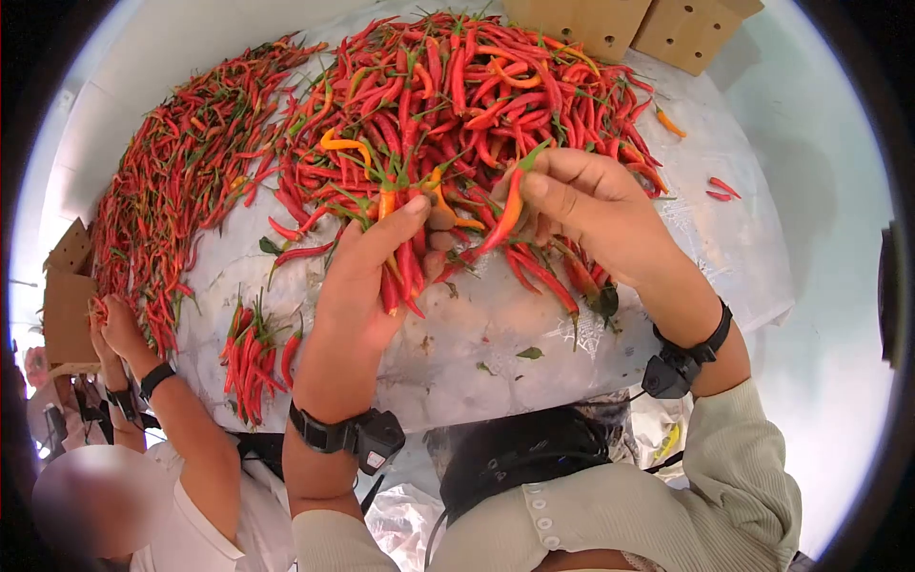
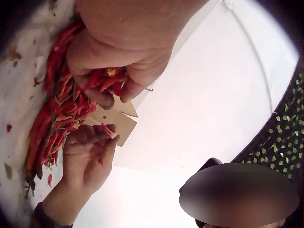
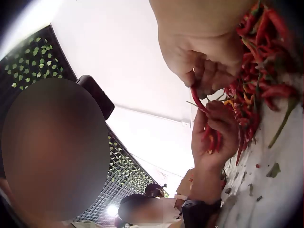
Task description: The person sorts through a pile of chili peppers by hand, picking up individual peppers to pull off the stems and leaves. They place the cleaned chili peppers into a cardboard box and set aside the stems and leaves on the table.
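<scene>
In the head view my left hand (image 1: 353,276) grips a small bunch of red chili peppers (image 1: 404,267), their green stems sticking up past the thumb. My right hand (image 1: 610,217) pinches a single orange-red chili pepper (image 1: 510,214) near its green stem, and its lower end points toward the bunch. Both hands are above the near edge of a large heap of chili peppers (image 1: 457,86). From the left wrist view, pepper ends (image 2: 107,80) show between the left thumb and fingers. The right wrist view has the single chili pepper (image 3: 197,99) hanging from the right fingertips, close to the left hand.
A second heap of smaller peppers (image 1: 191,153) spreads along the left. A bundle of peppers (image 1: 250,367) lies on the plastic-covered table (image 1: 448,367) at the near left. Cardboard boxes (image 1: 581,24) stand behind the heap. Another person's hand (image 1: 122,329) works at the far left.
</scene>
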The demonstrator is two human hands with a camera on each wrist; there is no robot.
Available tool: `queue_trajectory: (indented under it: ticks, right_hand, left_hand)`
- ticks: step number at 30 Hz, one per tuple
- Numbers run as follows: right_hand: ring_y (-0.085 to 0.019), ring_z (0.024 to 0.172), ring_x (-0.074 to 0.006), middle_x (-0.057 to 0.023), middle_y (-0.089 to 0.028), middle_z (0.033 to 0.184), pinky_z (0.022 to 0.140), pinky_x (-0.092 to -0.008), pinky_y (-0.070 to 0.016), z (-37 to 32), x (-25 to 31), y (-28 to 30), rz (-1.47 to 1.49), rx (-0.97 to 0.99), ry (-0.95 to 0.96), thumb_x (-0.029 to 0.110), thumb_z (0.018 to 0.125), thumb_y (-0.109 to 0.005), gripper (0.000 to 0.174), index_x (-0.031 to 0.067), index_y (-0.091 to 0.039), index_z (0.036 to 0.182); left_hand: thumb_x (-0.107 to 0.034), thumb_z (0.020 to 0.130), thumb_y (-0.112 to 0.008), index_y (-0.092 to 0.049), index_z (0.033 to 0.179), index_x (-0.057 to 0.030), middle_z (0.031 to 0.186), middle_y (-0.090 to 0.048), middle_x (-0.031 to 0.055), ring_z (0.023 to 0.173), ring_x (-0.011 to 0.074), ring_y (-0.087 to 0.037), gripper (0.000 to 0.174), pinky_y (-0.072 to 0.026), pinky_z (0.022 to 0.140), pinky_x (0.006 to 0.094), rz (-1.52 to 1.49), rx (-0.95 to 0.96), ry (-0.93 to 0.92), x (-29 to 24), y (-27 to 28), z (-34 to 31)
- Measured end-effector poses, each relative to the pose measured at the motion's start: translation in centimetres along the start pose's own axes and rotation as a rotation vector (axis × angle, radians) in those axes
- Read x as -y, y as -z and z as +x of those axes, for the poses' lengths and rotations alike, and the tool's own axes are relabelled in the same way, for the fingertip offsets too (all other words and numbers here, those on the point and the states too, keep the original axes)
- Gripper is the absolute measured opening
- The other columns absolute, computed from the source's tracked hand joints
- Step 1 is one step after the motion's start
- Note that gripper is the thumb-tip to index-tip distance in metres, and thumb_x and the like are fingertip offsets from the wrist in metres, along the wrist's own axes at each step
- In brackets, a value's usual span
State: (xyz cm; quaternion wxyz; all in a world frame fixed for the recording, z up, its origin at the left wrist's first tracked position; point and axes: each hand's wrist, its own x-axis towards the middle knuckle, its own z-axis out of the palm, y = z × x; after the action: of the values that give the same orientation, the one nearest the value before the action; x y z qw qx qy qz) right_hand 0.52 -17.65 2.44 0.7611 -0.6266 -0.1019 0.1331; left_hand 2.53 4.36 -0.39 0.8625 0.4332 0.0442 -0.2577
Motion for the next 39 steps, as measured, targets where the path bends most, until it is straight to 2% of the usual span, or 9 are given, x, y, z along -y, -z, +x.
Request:
queue_trajectory:
  ticks: [4,11,20,23,26,28,29,33,39]
  right_hand:
    - [-0.056,0.079,-0.0068,-0.0021,-0.063,0.085,0.072,-0.0222,-0.0452,-0.1,-0.9,-0.9,-0.019,0.065,-0.032,0.021,0.09,-0.057,0.02,0.0012,-0.06,0.093]
    - [-0.044,0.042,-0.0041,-0.0009,-0.059,0.068,0.035,-0.0214,-0.0304,0.0,-2.5,-1.5,-0.253,-0.071,-0.002,0.027,0.085,-0.064,0.028,0.0015,-0.058,0.094]
    - [-0.055,0.064,-0.0072,-0.0034,-0.061,0.073,0.055,-0.0219,-0.0426,-0.5,-1.3,-1.9,-0.349,-0.045,0.007,0.018,0.083,-0.065,0.023,0.0009,-0.057,0.095]
    - [-0.056,0.066,-0.0097,-0.0048,-0.062,0.074,0.062,-0.0239,-0.0451,0.1,-1.6,-0.1,-0.701,-0.123,0.343,0.014,0.079,-0.066,0.017,0.0009,-0.06,0.089]
    - [-0.051,0.069,-0.0039,0.0007,-0.058,0.078,0.061,-0.0214,-0.0422,-0.1,-0.2,1.5,-0.659,-0.219,0.166,0.01,0.078,-0.067,0.014,0.0032,-0.06,0.088]
    - [-0.053,0.069,-0.0089,-0.0021,-0.058,0.078,0.061,-0.0252,-0.0432,-0.6,0.7,1.7,-0.858,-0.136,0.11,0.012,0.075,-0.069,0.015,0.0036,-0.061,0.085]
    - [-0.054,0.069,-0.0113,-0.0034,-0.058,0.078,0.061,-0.027,-0.0438,-0.7,0.8,1.7,-0.955,-0.092,0.082,0.013,0.074,-0.07,0.016,0.0038,-0.061,0.084]
    - [-0.056,0.08,-0.0303,-0.0105,-0.054,0.077,0.068,-0.0408,-0.0453,-0.8,-1.4,1.0,-1.35,-0.027,0.329,0.019,0.068,-0.07,0.019,0.0044,-0.061,0.076]
    - [-0.056,0.078,-0.0299,-0.0107,-0.054,0.077,0.067,-0.0399,-0.0453,-0.5,-2.2,0.8,-1.368,-0.044,0.355,0.016,0.073,-0.066,0.014,0.0038,-0.06,0.076]
  left_hand:
    - [-0.012,0.082,-0.064,-0.056,0.101,-0.0021,0.09,-0.064,0.0083,0.073,0.0141,-0.063,0.023,-0.0489,0.059,0.0248,0.076,0.048,0.003,0.2,-1.0,-0.4]
    - [-0.007,0.074,-0.072,-0.054,0.103,-0.0041,0.089,-0.062,0.0041,0.072,0.0102,-0.059,0.034,-0.0461,0.058,0.0226,0.134,0.047,-0.029,0.8,-1.9,-0.5]
    - [-0.006,0.073,-0.073,-0.055,0.104,-0.0031,0.086,-0.06,0.0024,0.072,0.0105,-0.058,0.036,-0.0469,0.06,0.0229,0.169,0.018,-0.061,1.3,-2.7,-0.6]
    - [-0.008,0.078,-0.067,-0.055,0.103,-0.0029,0.085,-0.061,0.0037,0.071,0.0123,-0.058,0.028,-0.0482,0.058,0.025,0.113,0.012,-0.029,1.1,-1.8,-0.6]
    - [-0.014,0.085,-0.058,-0.054,0.103,-0.0029,0.084,-0.059,0.0044,0.069,0.013,-0.057,0.022,-0.0501,0.057,0.0263,-0.059,0.032,0.049,0.2,-0.6,-0.4]
    - [-0.022,0.091,-0.051,-0.051,0.106,-0.0022,0.086,-0.056,0.0046,0.068,0.0124,-0.053,0.025,-0.0533,0.06,0.0263,-0.146,0.103,0.044,-0.3,-0.1,-0.2]
    - [-0.015,0.086,-0.058,-0.055,0.097,-0.0042,0.081,-0.06,0.004,0.066,0.012,-0.058,0.016,-0.0474,0.052,0.025,-0.198,0.077,0.038,-0.4,-0.2,-0.1]
    - [-0.013,0.085,-0.06,-0.054,0.1,-0.0043,0.083,-0.06,0.0029,0.066,0.0107,-0.056,0.018,-0.046,0.052,0.0228,-0.252,0.08,-0.03,-0.2,0.0,-0.2]
    - [-0.008,0.083,-0.061,-0.054,0.105,-0.0023,0.084,-0.059,0.0032,0.068,0.0098,-0.055,0.024,-0.0456,0.053,0.0218,-0.193,0.102,-0.027,-0.1,0.3,-0.1]
